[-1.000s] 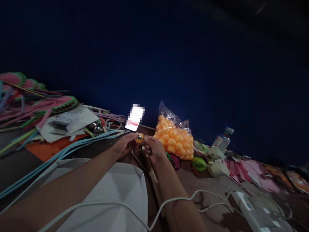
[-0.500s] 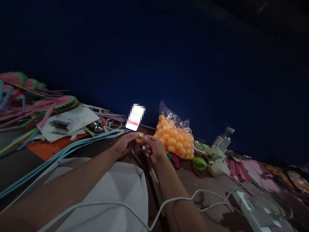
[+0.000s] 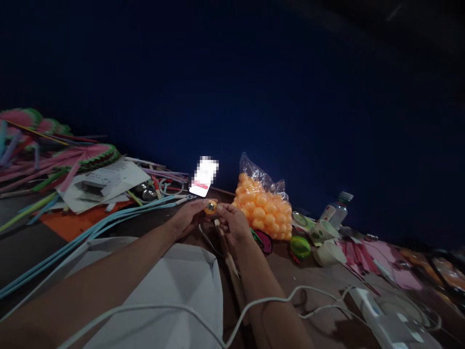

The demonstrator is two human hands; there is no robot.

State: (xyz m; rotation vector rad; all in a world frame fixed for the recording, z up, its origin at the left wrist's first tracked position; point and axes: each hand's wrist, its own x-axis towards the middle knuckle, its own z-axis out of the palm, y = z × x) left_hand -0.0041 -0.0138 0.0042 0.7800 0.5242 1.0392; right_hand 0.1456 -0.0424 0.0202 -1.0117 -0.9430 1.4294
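Both my hands meet over the table's middle and pinch one small orange ball (image 3: 210, 207) with a shiny dark spot on it. My left hand (image 3: 187, 217) holds it from the left with its fingertips. My right hand (image 3: 233, 224) grips it from the right, fingers curled. A wooden stick (image 3: 227, 254) lies under my right wrist. Just to the right of my hands stands a clear plastic bag full of orange balls (image 3: 263, 206).
A lit phone (image 3: 204, 177) leans behind the hands. Light blue tubes (image 3: 90, 232), papers and pink-green fans (image 3: 87, 156) fill the left. White cloth (image 3: 170, 286) and a white cable (image 3: 276, 296) lie near me. Cups (image 3: 325, 242), a green lid (image 3: 299, 246) and a bottle (image 3: 336, 209) sit right.
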